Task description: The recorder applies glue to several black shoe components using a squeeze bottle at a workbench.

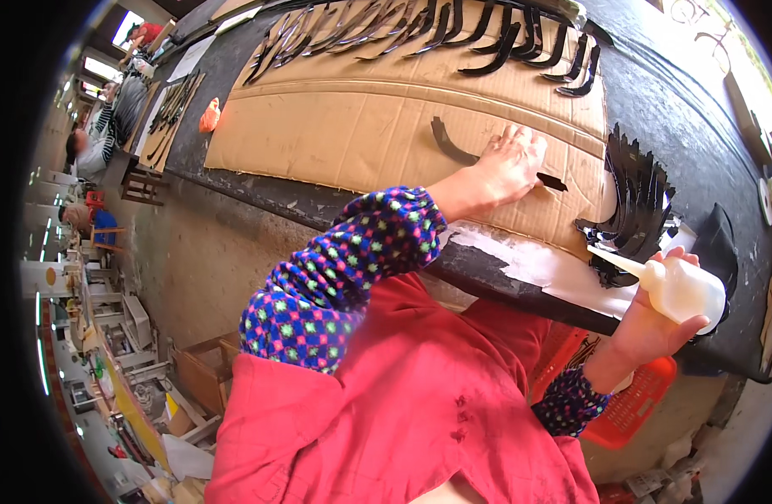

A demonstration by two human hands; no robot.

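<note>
My left hand (508,166) is over the cardboard sheet (318,143), its fingers bent down on a curved black strip (449,141). One end of the strip shows left of the hand, and a dark end juts out on the right; the middle is hidden beneath my fingers. In my right hand (642,328) is a translucent squeeze bottle (688,290) with pale contents, tilted so its long thin nozzle points left. Just beyond the bottle lies a thick pile of curved black strips (636,189). More black curved strips (491,55) are laid out in a row along the cardboard's far side.
An orange crumpled lump (209,116) lies at the cardboard's left edge. White paper (554,269) covers part of the dark table's near edge. A red plastic crate (629,407) stands below the table. People (96,147) are at the far left, near a wooden stool (142,186).
</note>
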